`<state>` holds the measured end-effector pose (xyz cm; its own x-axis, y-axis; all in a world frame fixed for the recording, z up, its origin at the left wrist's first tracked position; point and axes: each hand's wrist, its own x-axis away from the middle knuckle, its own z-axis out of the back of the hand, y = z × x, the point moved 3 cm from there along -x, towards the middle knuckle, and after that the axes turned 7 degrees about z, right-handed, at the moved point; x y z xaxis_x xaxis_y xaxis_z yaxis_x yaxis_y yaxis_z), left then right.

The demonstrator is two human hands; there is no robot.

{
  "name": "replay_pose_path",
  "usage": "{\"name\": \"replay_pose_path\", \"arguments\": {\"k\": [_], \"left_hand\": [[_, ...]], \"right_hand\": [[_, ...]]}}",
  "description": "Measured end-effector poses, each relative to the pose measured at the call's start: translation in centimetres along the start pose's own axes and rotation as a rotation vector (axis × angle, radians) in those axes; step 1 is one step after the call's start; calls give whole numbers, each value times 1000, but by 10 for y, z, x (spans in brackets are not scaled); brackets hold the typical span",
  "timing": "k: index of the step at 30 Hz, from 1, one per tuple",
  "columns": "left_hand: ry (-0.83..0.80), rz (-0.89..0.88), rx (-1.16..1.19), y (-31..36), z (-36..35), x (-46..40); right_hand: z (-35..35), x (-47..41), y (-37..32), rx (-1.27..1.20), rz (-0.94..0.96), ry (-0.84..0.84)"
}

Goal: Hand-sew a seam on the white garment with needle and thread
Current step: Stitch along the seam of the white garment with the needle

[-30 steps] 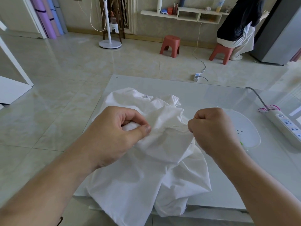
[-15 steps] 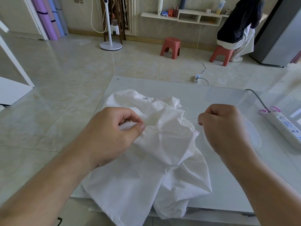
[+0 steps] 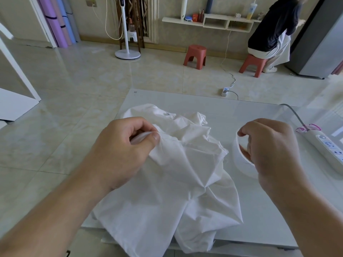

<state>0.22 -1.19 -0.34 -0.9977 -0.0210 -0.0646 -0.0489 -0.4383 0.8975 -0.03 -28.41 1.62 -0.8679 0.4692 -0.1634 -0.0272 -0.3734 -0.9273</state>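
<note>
One white garment [image 3: 178,175], two hands.

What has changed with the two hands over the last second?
The right hand has drawn away to the right, clear of the white garment, fingers pinched as before; no needle or thread can be made out. The left hand still pinches the same fold.

Garment [image 3: 178,175] on table [image 3: 250,115], power strip [image 3: 328,147] at right

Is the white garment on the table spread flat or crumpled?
Crumpled. The white cloth garment lies bunched in creased folds on the pale table, one fold pinched by the left hand.
</note>
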Motion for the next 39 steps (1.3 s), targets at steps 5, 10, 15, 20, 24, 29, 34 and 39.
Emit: {"name": "replay_pose_path", "arguments": {"k": [5,10,15,20,24,29,34,39], "left_hand": [[-20,-33,30,4,-3,5],[-133,-89,50,12,-8,13],[-205,-120,72,16,-8,18],[-197,-100,70,15,-5,16],[-193,-78,92,14,1,14],[-186,-78,77,13,0,15],[-185,-79,79,14,-3,16],[-169,-74,54,14,-1,16]], "right_hand": [[-9,10,-3,27,260,-135],[-40,46,-14,-216,292,-763],[-50,46,-6,-265,213,-805],[-47,41,-4,-337,191,-789],[-46,39,-4,-347,176,-807],[-45,42,-6,-328,157,-821],[-46,49,-14,-147,268,-769],[-44,46,-12,-111,283,-735]]}}
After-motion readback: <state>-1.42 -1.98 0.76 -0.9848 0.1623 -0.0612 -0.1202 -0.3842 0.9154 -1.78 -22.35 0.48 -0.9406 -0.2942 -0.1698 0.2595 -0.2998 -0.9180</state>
